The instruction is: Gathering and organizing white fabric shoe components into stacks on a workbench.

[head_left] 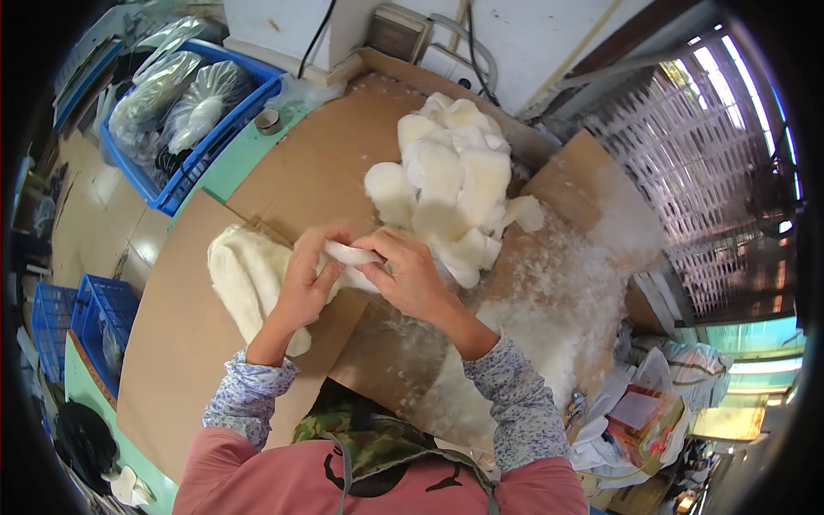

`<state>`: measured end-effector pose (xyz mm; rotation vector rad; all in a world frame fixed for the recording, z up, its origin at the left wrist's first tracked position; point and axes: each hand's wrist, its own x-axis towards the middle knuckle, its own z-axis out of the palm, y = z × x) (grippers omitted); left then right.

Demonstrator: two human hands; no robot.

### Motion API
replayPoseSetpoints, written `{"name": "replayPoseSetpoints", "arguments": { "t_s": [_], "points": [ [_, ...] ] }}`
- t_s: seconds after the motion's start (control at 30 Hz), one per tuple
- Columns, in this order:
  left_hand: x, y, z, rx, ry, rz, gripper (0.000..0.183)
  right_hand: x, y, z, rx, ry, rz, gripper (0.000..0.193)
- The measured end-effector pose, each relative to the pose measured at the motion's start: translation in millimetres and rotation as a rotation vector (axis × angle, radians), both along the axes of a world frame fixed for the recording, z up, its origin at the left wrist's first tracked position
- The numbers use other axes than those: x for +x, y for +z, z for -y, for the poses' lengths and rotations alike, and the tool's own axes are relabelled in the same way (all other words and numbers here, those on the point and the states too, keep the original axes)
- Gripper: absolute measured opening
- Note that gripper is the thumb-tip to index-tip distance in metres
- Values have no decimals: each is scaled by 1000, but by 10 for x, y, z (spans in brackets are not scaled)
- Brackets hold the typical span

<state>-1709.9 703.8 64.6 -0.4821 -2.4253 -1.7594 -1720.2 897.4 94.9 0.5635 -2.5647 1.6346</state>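
Between my two hands is a white plush fabric piece (pixel 352 254) with a curved, rolled-looking edge. My left hand (pixel 306 273) pinches its left end, and my right hand (pixel 405 271) grips its right end with bent fingers. Part of the piece hangs below the fingers, partly hidden by them. Just left of my left hand, several cream plush pieces (pixel 245 279) lie lengthwise on the cardboard. A heaped pile of white, rounded plush pieces (pixel 451 176) sits beyond my right hand.
Brown cardboard (pixel 300 172) covers the table, with loose white fluff (pixel 549 318) scattered at right. A blue crate (pixel 193 184) of plastic bags and a small tape roll (pixel 268 121) are at far left. A woven panel (pixel 687 172) borders the right; bags (pixel 652 412) stand below it.
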Motion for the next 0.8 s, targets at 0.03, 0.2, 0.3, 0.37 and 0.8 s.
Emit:
{"name": "replayPoseSetpoints", "arguments": {
  "t_s": [0.03, 0.2, 0.3, 0.37, 0.8],
  "points": [
    [10, -40, -18, 39, -131, 178, 33, 42, 43, -2, -61, 59, 105, 20],
    [242, -13, -280, 225, -127, 274, 13, -806, -421, -1512, 211, -863, -487, 30],
    [284, -69, -375, 361, -229, 309, 10, -1138, -552, -2086, 331, -1180, -164, 30],
    [313, -51, -284, 371, -260, 354, 15, -1175, -506, -1970, 359, -789, 90, 32],
    [327, 540, 31, 292, -410, 348, 19, 609, 5, -424, 138, 68, -371, 31]
  ]
}}
